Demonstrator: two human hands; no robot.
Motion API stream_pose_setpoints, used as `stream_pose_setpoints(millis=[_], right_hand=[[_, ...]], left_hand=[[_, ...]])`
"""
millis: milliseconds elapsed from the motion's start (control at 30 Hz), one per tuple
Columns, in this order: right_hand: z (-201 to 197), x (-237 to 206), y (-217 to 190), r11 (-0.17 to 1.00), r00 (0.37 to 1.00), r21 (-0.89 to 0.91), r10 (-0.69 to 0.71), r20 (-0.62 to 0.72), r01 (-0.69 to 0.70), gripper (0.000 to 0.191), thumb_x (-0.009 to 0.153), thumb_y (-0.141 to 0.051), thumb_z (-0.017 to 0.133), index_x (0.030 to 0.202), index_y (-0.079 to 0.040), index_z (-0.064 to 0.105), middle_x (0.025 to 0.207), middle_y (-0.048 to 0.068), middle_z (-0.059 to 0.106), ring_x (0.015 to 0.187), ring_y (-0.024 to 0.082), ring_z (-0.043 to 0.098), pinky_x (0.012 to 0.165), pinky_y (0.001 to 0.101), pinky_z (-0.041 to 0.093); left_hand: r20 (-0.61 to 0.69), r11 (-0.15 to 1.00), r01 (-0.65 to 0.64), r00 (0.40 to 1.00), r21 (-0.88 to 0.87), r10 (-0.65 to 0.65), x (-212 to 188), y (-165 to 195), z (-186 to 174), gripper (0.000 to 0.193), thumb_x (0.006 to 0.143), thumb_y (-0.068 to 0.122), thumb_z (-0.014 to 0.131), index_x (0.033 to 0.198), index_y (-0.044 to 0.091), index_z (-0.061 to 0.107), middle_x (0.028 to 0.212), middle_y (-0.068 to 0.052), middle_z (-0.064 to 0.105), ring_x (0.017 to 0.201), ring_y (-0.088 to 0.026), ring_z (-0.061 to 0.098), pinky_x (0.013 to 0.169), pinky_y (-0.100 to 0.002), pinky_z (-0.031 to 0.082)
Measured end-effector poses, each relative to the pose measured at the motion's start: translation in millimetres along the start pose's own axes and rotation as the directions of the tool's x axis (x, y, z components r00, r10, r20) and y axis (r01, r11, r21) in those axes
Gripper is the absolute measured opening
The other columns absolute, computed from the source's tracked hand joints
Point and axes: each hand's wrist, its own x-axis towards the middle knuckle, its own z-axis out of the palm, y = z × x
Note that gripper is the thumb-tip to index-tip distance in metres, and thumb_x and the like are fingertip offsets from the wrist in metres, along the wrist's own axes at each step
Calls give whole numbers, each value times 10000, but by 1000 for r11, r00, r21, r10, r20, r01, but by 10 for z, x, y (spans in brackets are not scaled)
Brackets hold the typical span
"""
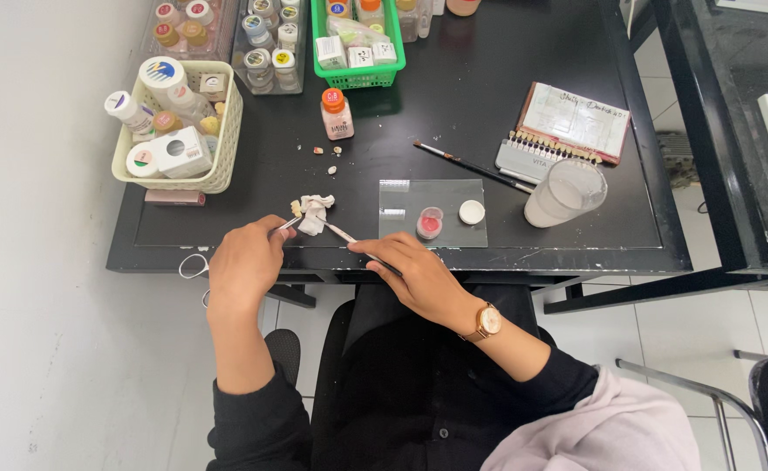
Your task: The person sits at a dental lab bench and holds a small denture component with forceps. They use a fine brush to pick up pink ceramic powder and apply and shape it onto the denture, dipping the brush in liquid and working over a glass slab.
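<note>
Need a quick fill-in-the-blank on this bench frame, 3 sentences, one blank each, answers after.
1. The right hand holds a thin ____ whose tip points toward the white tissue.
2. The small jar of pink paste sits on a clear ____ beside its white cap.
3. The wristwatch is on the ____ wrist.

Missing words: brush; plate; right
</note>
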Motion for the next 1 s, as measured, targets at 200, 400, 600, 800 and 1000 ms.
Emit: stream_pose_setpoints(millis=[200, 400, 600, 800, 1000], right_hand=[[20, 57, 29, 998, 998, -51, 47, -34, -49, 320, 971, -150, 689, 1288, -108, 700, 1000, 65, 717, 926, 217, 650, 780, 339, 546], [33, 83, 59, 999, 969, -23, -33, -243, 29, 215, 964, -146, 717, 1164, -73, 744, 999, 79, 753, 866, 219, 706, 754, 321, 565], [-113, -43, 89, 997, 922, -4, -71, -382, 76, 177, 927, -80, 791, 1102, -82, 757, 1009, 60, 770, 878, 167, 723, 804, 292, 580], [-624, -302, 336, 941, 835, 339, 183, -518, 4, 179, 949, 14, 749, 1067, -4, 615, 1006, 58, 690, 948, 108, 691, 876, 241, 577], [-727, -480, 705, 938, 898, 346, 126, -422, 31, 145, 993, 8, 713, 1097, 45, 620, 1071, 144, 695, 1017, 203, 716, 922, 319, 593]], left_hand=[[44, 999, 45, 998, -23, -44, -73, 35, -106, 239, 1012, 278, 543, 1143, 256, 741, 731, -82, 703, 757, -294, 695, 734, -438, 521], [47, 999, 11, 999, -32, -9, -141, 143, -201, 238, 1011, 330, 541, 1131, 258, 734, 688, -17, 707, 741, -239, 701, 715, -410, 515], [113, 979, -36, 992, -202, 60, -299, 259, -383, 251, 1006, 363, 532, 1188, 233, 646, 605, -28, 689, 581, -180, 704, 625, -350, 520], [326, 796, -205, 833, -570, 448, -323, 371, -289, 193, 1026, 279, 495, 1005, 97, 553, 590, -39, 643, 527, -124, 652, 548, -283, 513], [241, 426, -147, 643, -893, 727, -146, 561, 284, 236, 1099, 283, 451, 1027, 66, 512, 642, -37, 578, 524, -91, 552, 507, -245, 471]])
